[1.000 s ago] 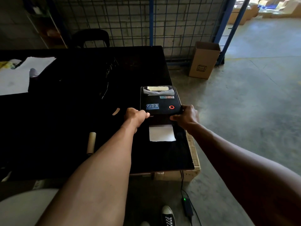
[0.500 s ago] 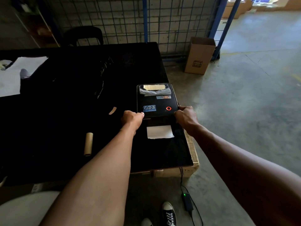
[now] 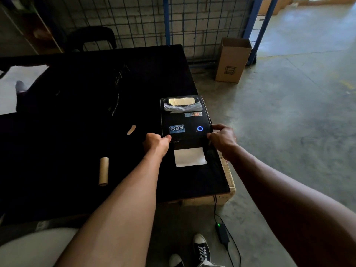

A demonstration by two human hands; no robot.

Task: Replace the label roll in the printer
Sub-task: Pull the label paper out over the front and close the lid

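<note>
A black label printer [image 3: 184,120] sits near the right edge of the black table [image 3: 86,147], its lid down and a blue ring light [image 3: 200,128] glowing on top. A white label strip [image 3: 190,157] sticks out of its front slot. My left hand [image 3: 157,143] grips the lid's front left corner. My right hand [image 3: 221,138] holds the lid's front right corner, thumb on the side. An empty cardboard roll core [image 3: 103,171] lies on the table to the left.
A small tan scrap [image 3: 131,129] and cables [image 3: 117,89] lie left of the printer. White paper [image 3: 11,89] covers the far left. A cardboard box [image 3: 232,60] stands on the floor by a wire fence. A power adapter [image 3: 222,232] lies by my shoes.
The printer's ring light has turned from red to blue. Both hands stay on the lid's front corners, barely shifted. The camera has tilted slightly.
</note>
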